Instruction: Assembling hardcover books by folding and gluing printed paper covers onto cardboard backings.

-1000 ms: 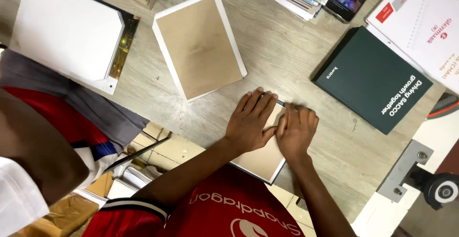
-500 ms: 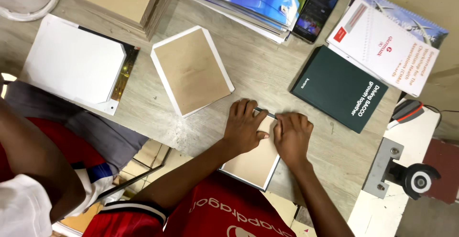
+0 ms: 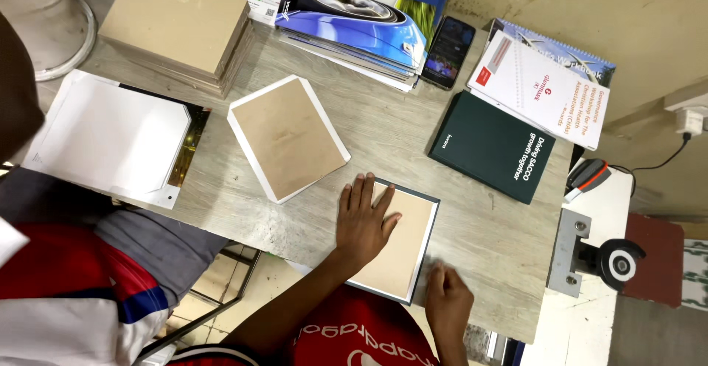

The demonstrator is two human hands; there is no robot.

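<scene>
Tabletop now: left hand (image 3: 365,222) flat on board (image 3: 394,244), right hand (image 3: 448,299) apparently clenched, shifted to its edge.

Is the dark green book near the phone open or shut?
Shut. The dark green book lies flat on the table, its cover closed and no pages showing.

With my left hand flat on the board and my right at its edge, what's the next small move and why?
Probably slide the right hand further along the dark-wrapped board's right edge, pressing the wrap down. The left hand lies flat on the tan face, pinning it, and the right fingers sit only at the lower corner.
</scene>
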